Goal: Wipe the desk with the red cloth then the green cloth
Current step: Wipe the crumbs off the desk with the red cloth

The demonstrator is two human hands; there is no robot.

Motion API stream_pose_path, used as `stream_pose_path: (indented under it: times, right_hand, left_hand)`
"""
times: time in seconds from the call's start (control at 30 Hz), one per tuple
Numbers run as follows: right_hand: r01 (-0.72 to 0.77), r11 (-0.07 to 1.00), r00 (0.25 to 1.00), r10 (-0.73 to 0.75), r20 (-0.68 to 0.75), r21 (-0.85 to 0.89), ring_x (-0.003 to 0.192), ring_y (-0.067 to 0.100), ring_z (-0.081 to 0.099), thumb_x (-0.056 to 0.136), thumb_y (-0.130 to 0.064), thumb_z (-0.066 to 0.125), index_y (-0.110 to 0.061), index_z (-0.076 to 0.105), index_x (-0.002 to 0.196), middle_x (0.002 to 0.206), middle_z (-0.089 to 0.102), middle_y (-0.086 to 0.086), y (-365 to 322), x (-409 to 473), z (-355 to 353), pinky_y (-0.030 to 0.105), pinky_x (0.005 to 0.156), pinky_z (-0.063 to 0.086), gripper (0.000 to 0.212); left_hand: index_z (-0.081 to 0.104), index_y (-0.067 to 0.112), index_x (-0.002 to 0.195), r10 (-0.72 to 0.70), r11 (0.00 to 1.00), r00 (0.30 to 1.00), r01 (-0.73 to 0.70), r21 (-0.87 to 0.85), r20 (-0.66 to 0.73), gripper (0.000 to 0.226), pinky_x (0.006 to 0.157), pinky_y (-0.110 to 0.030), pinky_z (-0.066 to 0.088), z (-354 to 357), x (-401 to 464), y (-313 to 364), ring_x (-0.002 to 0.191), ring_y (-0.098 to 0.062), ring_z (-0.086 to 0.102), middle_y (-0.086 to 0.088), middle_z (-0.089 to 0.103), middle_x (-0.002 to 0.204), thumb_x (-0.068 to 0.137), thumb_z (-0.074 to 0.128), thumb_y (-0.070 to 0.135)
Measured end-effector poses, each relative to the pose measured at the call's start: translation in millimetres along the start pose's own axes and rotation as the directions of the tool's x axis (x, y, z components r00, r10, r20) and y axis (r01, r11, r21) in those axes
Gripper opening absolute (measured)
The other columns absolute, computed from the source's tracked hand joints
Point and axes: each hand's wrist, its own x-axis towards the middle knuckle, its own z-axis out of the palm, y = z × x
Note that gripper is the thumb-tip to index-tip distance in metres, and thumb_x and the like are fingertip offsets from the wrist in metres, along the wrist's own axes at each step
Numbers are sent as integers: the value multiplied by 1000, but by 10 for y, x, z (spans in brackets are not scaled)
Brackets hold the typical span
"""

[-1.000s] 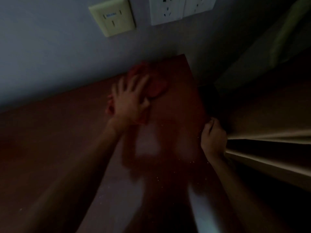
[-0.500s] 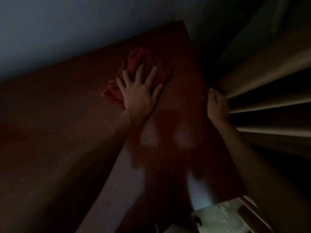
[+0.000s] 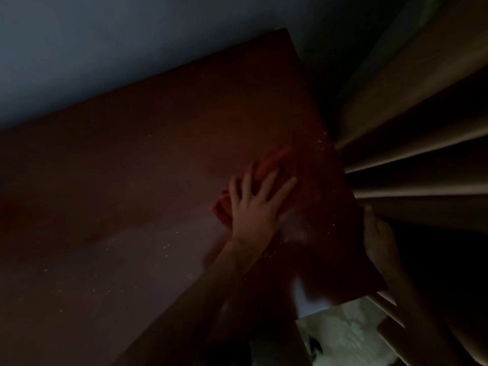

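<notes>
The scene is very dark. A crumpled red cloth (image 3: 274,165) lies on the reddish-brown desk (image 3: 158,167), near its right edge. My left hand (image 3: 254,204) presses flat on the cloth with fingers spread. My right hand (image 3: 377,233) rests against the desk's right edge, beside the curtain; its fingers are hard to make out. Small pale specks dot the desk around the cloth. No green cloth is in view.
A grey wall (image 3: 132,48) runs along the desk's far edge. Beige curtain folds (image 3: 409,128) hang right against the desk's right side. Pale patterned floor (image 3: 343,336) shows below the desk's near right corner.
My left hand has slid the red cloth from the far corner toward me and to the right. My right hand has moved nearer along the desk's edge. The view has tilted down.
</notes>
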Motion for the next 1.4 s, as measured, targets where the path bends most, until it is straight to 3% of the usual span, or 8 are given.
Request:
stream_pose_path:
  times: [0.17, 0.4, 0.6, 0.73, 1.0, 1.13, 1.27, 1.4]
  right_hand:
    - [120, 972, 957, -167, -238, -199, 107, 47, 59, 101, -44, 25, 9, 62, 111, 113, 62, 34, 100, -3, 186, 45, 92, 44, 66]
    - [287, 863, 768, -467, -439, -416, 64, 47, 65, 95, -17, 45, 10, 67, 86, 74, 65, 34, 126, 19, 247, 43, 62, 50, 36]
    - [357, 833, 716, -535, -449, -423, 71, 45, 67, 96, -10, 50, 4, 68, 100, 84, 69, 30, 122, 9, 242, 43, 65, 51, 23]
    - [348, 884, 747, -462, -478, -311, 91, 44, 66, 100, -20, 38, -1, 65, 116, 104, 70, 26, 121, -8, 247, 41, 76, 49, 36]
    - [389, 907, 744, -412, -527, -160, 95, 40, 65, 102, -20, 33, -2, 63, 118, 107, 69, 24, 124, -72, 188, 33, 76, 43, 39]
    - [352, 930, 828, -362, -427, -106, 103, 37, 63, 101, -26, 30, -6, 64, 118, 112, 68, 20, 165, -11, 178, 32, 84, 43, 42]
    - [281, 956, 898, -293, -329, -86, 108, 38, 61, 104, -29, 30, -7, 63, 118, 117, 66, 21, 195, 43, 157, 43, 91, 44, 42]
    - [230, 973, 958, -220, -185, 33, 109, 31, 59, 105, -30, 31, -3, 63, 119, 118, 64, 18, 175, 68, 86, 21, 82, 37, 44]
  left_hand:
    - [24, 48, 150, -349, 935, 937, 348, -75, -8, 63, 110, -70, 15, -306, 811, -626, 145, -45, 13, 1, 24, 160, 92, 40, 66]
    - [13, 42, 154, -444, 895, 896, 442, -57, -21, 66, 109, -72, 9, -452, 1855, -534, 144, -52, 6, -3, 12, 163, 95, 27, 67]
    - [17, 47, 151, -62, 996, 998, 62, 58, 3, 56, 111, -69, 13, -261, 1654, 204, 142, -51, 15, -1, 21, 162, 98, 21, 63]
    - [24, 48, 150, 227, 970, 970, -234, 74, 83, 53, 109, -68, 14, -28, 850, 731, 140, -50, 19, 2, 24, 161, 98, 28, 60]
    - [39, 49, 143, 309, 948, 950, -311, 59, 42, 55, 105, -66, 31, 265, -248, 883, 133, -46, 35, 6, 39, 153, 90, 39, 64]
    - [38, 45, 145, 115, 993, 992, -114, 18, -50, 60, 105, -67, 30, 117, 51, 560, 137, -46, 35, 2, 41, 153, 89, 42, 63]
    - [8, 35, 156, -186, 981, 983, 186, -60, -3, 80, 111, -66, 17, -167, 719, 52, 144, -46, 15, -3, 11, 164, 91, 39, 69]
    - [1, 35, 156, -379, 920, 923, 384, -79, 70, 78, 112, -70, 7, -347, 1208, -50, 145, -50, 4, -8, 2, 165, 93, 34, 68]
